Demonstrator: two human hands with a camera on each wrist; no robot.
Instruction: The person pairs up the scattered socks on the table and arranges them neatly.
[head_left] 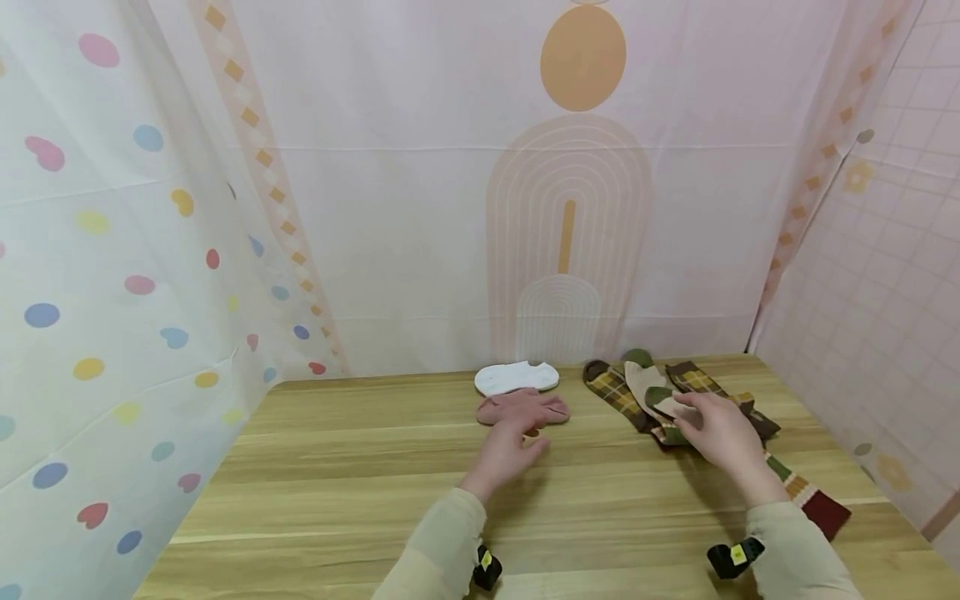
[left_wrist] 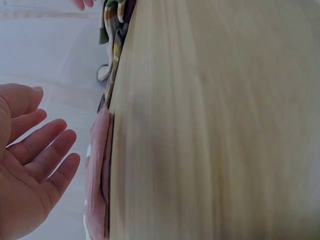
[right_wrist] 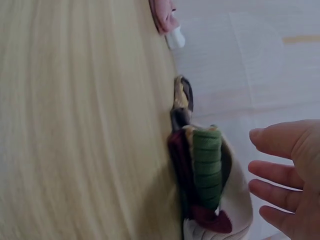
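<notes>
My left hand, loosely spread, hovers over the table just in front of a pink sock; it holds nothing. Behind the pink sock lies a white sock. On the other side, my right hand hangs above a jumble of socks, its fingers relaxed and apart from the fabric in the right wrist view. The jumble includes a plaid sock, a beige sock with green parts, and a striped sock with a maroon end. A ribbed green part shows there too. My right hand hides some of the pile.
A wood-grain table carries everything. A pale patterned cloth hangs along its back edge, with a dotted cloth at the left and a checked one at the right. Dark wrist straps sit below both sleeves.
</notes>
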